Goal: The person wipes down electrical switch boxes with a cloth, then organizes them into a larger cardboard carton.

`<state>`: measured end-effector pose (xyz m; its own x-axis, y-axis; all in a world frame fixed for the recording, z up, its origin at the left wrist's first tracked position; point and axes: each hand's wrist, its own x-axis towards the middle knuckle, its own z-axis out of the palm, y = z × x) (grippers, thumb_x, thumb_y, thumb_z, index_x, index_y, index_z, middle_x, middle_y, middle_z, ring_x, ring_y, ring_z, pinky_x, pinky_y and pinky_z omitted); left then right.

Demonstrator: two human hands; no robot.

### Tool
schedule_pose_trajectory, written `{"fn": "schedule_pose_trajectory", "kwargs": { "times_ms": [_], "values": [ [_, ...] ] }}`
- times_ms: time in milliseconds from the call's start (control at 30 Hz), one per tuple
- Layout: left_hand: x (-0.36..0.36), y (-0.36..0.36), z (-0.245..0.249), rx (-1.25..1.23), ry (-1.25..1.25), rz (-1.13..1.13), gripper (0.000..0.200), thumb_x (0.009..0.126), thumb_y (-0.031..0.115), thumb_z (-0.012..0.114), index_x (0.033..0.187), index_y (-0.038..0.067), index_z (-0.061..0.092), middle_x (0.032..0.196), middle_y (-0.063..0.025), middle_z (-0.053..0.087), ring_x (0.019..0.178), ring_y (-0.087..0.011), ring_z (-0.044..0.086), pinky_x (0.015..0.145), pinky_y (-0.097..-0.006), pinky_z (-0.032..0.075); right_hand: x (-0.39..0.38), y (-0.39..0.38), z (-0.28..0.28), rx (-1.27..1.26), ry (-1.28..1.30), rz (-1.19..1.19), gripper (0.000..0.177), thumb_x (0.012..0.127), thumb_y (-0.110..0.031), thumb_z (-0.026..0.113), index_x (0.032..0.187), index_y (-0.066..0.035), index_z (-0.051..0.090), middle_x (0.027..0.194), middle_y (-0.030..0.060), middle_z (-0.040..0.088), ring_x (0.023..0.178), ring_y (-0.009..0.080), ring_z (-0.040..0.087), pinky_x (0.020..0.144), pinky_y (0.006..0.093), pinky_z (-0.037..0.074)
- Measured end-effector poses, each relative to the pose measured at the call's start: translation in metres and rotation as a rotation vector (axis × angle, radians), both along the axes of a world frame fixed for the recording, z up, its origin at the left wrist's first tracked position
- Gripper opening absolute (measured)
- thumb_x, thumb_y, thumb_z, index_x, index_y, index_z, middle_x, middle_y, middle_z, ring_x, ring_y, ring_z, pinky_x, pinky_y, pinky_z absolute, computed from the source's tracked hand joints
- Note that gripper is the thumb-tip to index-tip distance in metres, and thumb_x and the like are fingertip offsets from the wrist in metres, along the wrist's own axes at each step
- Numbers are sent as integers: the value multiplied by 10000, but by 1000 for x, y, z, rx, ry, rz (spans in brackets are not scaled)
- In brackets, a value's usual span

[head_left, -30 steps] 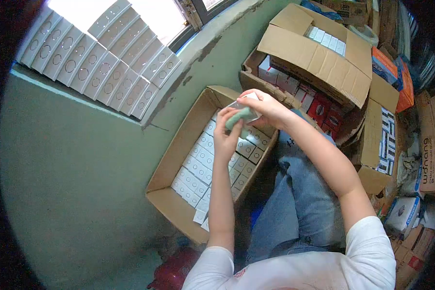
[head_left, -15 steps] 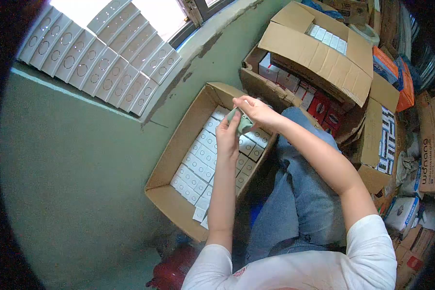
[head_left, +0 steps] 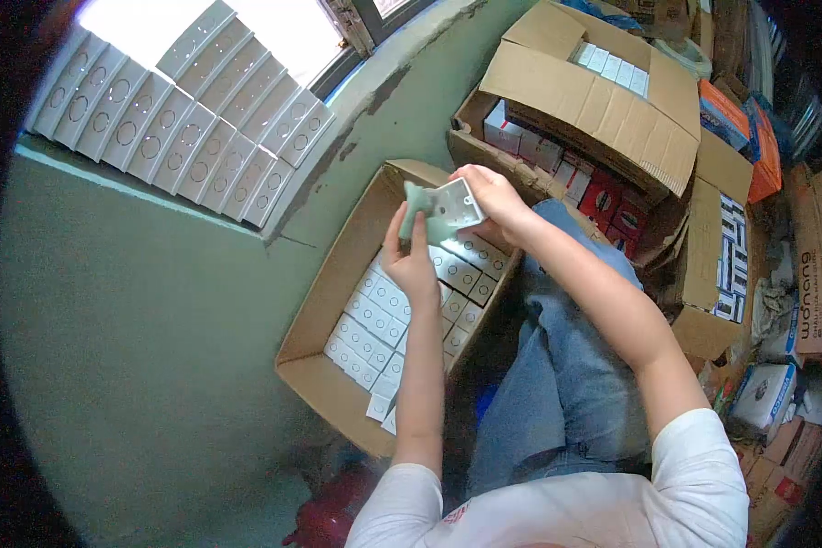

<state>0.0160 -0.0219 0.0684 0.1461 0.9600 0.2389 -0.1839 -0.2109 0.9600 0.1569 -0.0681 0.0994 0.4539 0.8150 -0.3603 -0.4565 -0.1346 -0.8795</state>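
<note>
My right hand [head_left: 493, 199] grips a white plastic electrical box [head_left: 458, 199] by its right side, its open hollow tilted toward me. A pale green cloth [head_left: 417, 199] lies against the left end and lower edge of the box, with the fingers of my left hand [head_left: 409, 260] closed on it. Both hands are above an open cardboard carton [head_left: 315, 350]. Rows of similar white boxes [head_left: 368, 315] with round knockout marks fill the carton beneath them.
Stacked grey-white boxes [head_left: 187, 137] line the window sill on the left. To the right stand an opened carton [head_left: 603, 100] with white boxes inside, another carton [head_left: 703, 301], and orange packs [head_left: 764, 155]. A green wall [head_left: 146, 320] borders the left side.
The white box has turned so its hollow inside shows, and the cloth has shifted to its left end. My left hand has moved slightly left and down.
</note>
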Motion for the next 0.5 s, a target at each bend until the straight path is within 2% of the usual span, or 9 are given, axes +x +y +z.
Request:
{"fn": "schedule_pose_trajectory", "kwargs": {
  "times_ms": [33,133,167,200,267,367,433,467,500],
  "values": [
    [-6,6,-1,226,147,22,326,850,41,719,1173,50,674,1107,-68,662,937,-142,626,791,-265,516,4,-2,1,36,-9,14,324,965,-390,504,1065,-91,578,931,67,635,774,193,661,585,425,595],
    [-16,16,1,736,423,-77,395,773,-9,735,1150,98,685,1089,-79,649,953,-199,634,772,-273,529,6,-5,6,-17,-91,94,352,961,-394,509,1104,-80,576,930,75,635,756,192,664,569,401,591],
    [-14,13,-1,739,452,-146,454,703,-53,725,1125,108,684,1084,-104,637,982,-249,630,770,-314,540,2,-5,7,-19,-41,62,378,957,-397,512,1149,-78,572,895,74,638,729,195,667,564,387,590],
    [-11,8,-2,728,442,-227,422,683,-61,713,1076,90,681,1097,-114,636,981,-272,627,803,-373,531,1,-5,6,-37,-111,106,388,953,-398,515,1156,-72,573,891,71,638,731,194,667,565,382,588],
    [-6,4,-6,924,517,-192,383,671,-65,703,1031,57,655,1066,-128,626,957,-310,617,823,-399,511,0,-6,4,-75,-247,193,409,947,-399,522,1170,-60,574,884,67,638,735,194,667,565,373,586],
    [-6,1,-10,790,503,7,317,678,-49,706,969,30,607,1007,-143,611,922,-338,604,816,-411,498,-10,-12,17,-55,-89,234,354,933,-376,542,1098,-66,592,905,74,634,754,185,663,568,361,578],
    [-8,4,-9,750,550,33,296,684,-41,706,945,25,583,969,-148,598,900,-337,598,791,-414,490,-8,-11,19,-30,-69,248,320,933,-360,546,1075,-76,588,916,79,635,745,176,659,563,365,572],
    [-8,6,-9,728,572,47,287,687,-37,707,933,22,571,949,-150,592,890,-337,596,778,-416,487,-8,-7,14,-21,-15,172,303,929,-351,551,1045,-75,603,882,68,638,712,169,653,554,353,566],
    [-7,7,-5,640,578,44,261,693,-25,712,903,23,564,920,-150,587,851,-339,590,749,-420,476,-4,-6,11,-15,-74,178,298,927,-346,555,1024,-71,615,855,61,637,693,164,647,548,344,561]
  ]
}}
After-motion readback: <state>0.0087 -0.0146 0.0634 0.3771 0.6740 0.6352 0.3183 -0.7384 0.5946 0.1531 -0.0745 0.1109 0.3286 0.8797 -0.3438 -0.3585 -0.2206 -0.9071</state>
